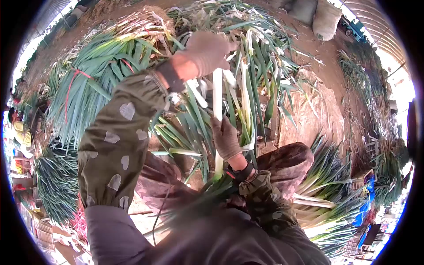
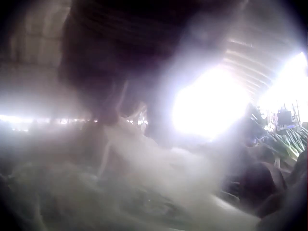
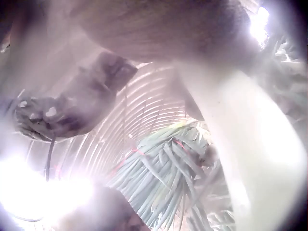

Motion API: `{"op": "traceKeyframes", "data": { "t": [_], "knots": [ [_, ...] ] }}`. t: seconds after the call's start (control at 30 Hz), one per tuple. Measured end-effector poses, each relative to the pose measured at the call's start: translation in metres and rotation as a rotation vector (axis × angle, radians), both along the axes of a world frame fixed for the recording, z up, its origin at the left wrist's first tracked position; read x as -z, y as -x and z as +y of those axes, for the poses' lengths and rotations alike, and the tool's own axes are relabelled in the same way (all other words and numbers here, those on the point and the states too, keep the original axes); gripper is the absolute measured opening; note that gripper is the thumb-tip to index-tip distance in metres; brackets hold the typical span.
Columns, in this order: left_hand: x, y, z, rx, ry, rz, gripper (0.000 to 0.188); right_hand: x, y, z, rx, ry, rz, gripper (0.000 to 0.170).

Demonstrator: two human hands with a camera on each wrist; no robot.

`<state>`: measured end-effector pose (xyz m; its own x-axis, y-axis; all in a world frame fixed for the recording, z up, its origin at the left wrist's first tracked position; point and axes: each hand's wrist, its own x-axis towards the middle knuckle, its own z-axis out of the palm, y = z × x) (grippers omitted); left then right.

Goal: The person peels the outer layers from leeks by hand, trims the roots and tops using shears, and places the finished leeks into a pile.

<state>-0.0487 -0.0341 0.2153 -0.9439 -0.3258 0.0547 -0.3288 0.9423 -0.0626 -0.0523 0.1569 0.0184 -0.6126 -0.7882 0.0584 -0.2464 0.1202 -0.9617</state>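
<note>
My right hand (image 1: 226, 138), in a knit glove, grips a long green onion (image 1: 217, 95) around its stalk. The white shank points up and away from me, and its green leaves trail down toward my lap. In the right wrist view the pale stalk (image 3: 245, 139) runs large and close below the gloved hand. My left hand (image 1: 208, 53), also gloved, is motion-blurred at the top end of the stalk. Beneath it in the left wrist view lies a blurred whitish length (image 2: 168, 168); I cannot tell whether the fingers hold it.
A pile of loose green onions (image 1: 260, 66) lies ahead. Bundles tied with red string (image 1: 95, 86) stand at the left, with more leafy onions (image 1: 53, 181) below. Onions with white stalks (image 1: 327, 203) lie beside my right knee (image 1: 287, 163). A pale sack (image 1: 326, 20) stands far back.
</note>
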Motion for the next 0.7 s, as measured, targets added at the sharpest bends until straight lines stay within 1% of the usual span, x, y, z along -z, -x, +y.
{"op": "traceKeyframes", "data": {
  "t": [0.03, 0.1, 0.13, 0.17, 0.23, 0.3, 0.33, 0.37, 0.4, 0.43, 0.47, 0.5, 0.53, 0.57, 0.6, 0.63, 0.67, 0.7],
  "knots": [
    [0.006, 0.005, -0.003, 0.007, -0.014, -0.038, 0.034, -0.004, -0.002, 0.001, 0.009, -0.015, 0.046, 0.033],
    [0.026, 0.013, -0.027, 0.185, 0.369, 0.016, 0.024, -0.014, -0.006, 0.005, 0.009, -0.016, 0.134, 0.031],
    [0.031, 0.016, -0.039, 0.275, 0.563, 0.052, 0.019, -0.015, -0.008, 0.007, 0.009, 0.013, 0.126, 0.031],
    [0.031, 0.019, -0.045, 0.225, 0.572, 0.084, 0.016, -0.016, -0.009, 0.007, 0.009, 0.043, 0.12, 0.031],
    [0.035, 0.023, -0.086, 0.176, 0.57, 0.225, 0.015, -0.022, -0.012, 0.014, 0.002, 0.062, 0.067, 0.031],
    [0.019, -0.006, -0.18, 0.104, 0.116, 0.638, 0.019, -0.026, -0.02, 0.041, -0.002, 0.074, -0.087, 0.031],
    [0.011, -0.024, -0.223, 0.175, 0.271, 0.599, 0.021, -0.026, -0.017, 0.055, 0.002, 0.073, -0.155, 0.03],
    [0.005, -0.031, -0.22, 0.059, 0.399, 0.456, 0.02, -0.019, -0.011, 0.061, -0.007, 0.01, -0.057, 0.027],
    [-0.003, -0.039, -0.213, -0.039, 0.53, 0.299, 0.02, -0.013, 0.01, 0.064, 0.167, 0.315, -0.845, 0.024],
    [0.014, -0.038, -0.21, -0.143, 0.492, 0.183, 0.022, -0.013, 0.031, 0.069, 0.171, 0.313, -0.383, 0.026],
    [0.03, -0.037, -0.204, -0.244, 0.459, 0.06, 0.026, 0.007, 0.058, 0.067, 0.292, 0.261, -0.342, 0.029],
    [0.038, -0.028, -0.135, -0.367, 0.289, -0.018, 0.03, -0.015, 0.073, 0.065, 0.331, 0.296, -0.537, 0.029],
    [0.086, -0.021, -0.127, -0.18, 0.149, 0.233, 0.028, -0.011, 0.091, 0.059, 0.451, 0.317, -0.627, 0.029],
    [0.12, -0.005, -0.094, -0.164, 0.008, 0.239, 0.019, -0.008, 0.102, 0.06, 0.436, 0.348, -0.619, 0.028],
    [0.161, 0.012, -0.072, 0.086, 0.209, 0.186, 0.012, -0.007, 0.109, 0.062, 0.42, 0.377, -0.612, 0.027],
    [0.193, 0.029, -0.042, 0.148, -0.178, 0.265, 0.008, -0.009, 0.11, 0.068, 0.396, 0.374, -0.65, 0.026],
    [0.228, 0.046, -0.015, 0.187, -0.48, 0.261, 0.014, -0.006, 0.109, 0.073, 0.377, 0.358, -0.633, 0.025],
    [0.235, 0.057, 0.03, -0.075, -0.621, 0.22, 0.024, -0.004, 0.109, 0.078, 0.357, 0.343, -0.615, 0.025]
  ]
}}
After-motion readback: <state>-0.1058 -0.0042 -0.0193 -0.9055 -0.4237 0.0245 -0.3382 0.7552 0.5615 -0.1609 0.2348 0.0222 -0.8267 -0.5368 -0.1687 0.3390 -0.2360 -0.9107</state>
